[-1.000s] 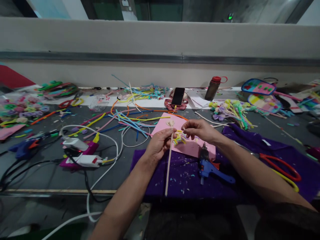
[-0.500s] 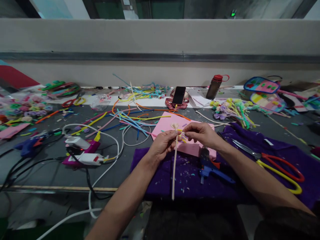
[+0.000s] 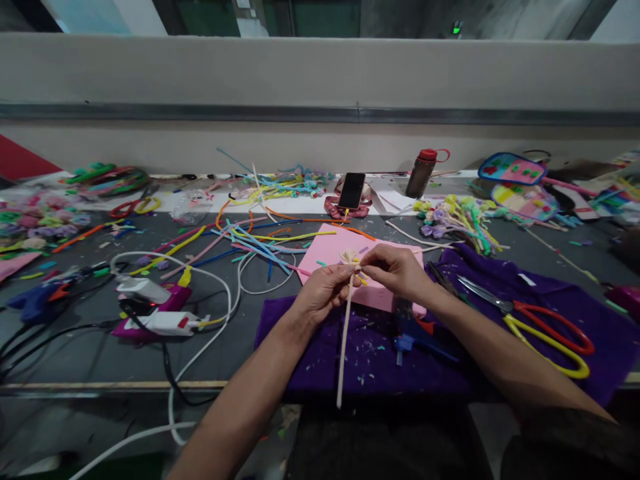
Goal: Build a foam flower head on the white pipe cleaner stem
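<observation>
Above a purple cloth (image 3: 370, 377) and pink sheet (image 3: 317, 253), the right hand (image 3: 397, 268) — fingertips together, their hold unclear — met the left hand (image 3: 320, 291), clamped on a cream stem (image 3: 343, 347) just below its flower head (image 3: 348, 255). The stem's long axis ran from the left fingers toward the wearer.

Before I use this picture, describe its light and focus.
Head view, left edge: the colourful pile is blurred; head view, middle: the pale stem in the left hand shows clearly against the purple cloth; head view, right of middle: the blue glue gun on that cloth lies in shadow.
</observation>
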The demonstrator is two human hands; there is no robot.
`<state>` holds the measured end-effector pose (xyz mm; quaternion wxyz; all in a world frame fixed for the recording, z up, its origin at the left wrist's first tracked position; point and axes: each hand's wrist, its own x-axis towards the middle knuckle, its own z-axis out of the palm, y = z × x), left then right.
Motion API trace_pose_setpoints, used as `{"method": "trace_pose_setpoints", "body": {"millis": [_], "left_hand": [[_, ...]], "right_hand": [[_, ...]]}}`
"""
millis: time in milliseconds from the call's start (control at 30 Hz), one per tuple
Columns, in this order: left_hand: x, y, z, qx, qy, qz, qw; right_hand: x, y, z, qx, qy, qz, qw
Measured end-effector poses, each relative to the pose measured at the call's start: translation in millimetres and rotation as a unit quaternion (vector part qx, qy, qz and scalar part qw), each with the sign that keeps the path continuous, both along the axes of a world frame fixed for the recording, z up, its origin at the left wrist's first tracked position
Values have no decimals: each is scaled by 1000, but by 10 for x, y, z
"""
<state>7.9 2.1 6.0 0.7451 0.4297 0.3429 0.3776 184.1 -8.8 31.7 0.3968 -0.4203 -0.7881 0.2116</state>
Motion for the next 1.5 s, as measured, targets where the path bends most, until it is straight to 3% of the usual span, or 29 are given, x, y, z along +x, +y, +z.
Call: {"method": "trace_pose_setpoints", "body": {"millis": [200,367,567,867,1067,1333,1500], "left_hand": [[10,-3,3,21,33,-7,999],[17,-9,16,30,42,1,999],[26,-10,24,25,29,11,999],[31,-67,75,10,6,-19,1000],[29,-56,57,-2,-2,-43,999],[40,-50,26,-18,-13,-45,999],[32,-38,53,-75,-42,-30,996]], "right_hand": [[-6,-15,-14,13,-17,13,1000],[-6,10,-24,-98,55,56,992],[30,60,-22,-262,164,80,948],[86,99,-29,-385,269,155,869],[85,115,-38,-376,292,125,871],[94,85,-26,-385,265,161,869],[64,59,-7,-221,238,91,941]]}}
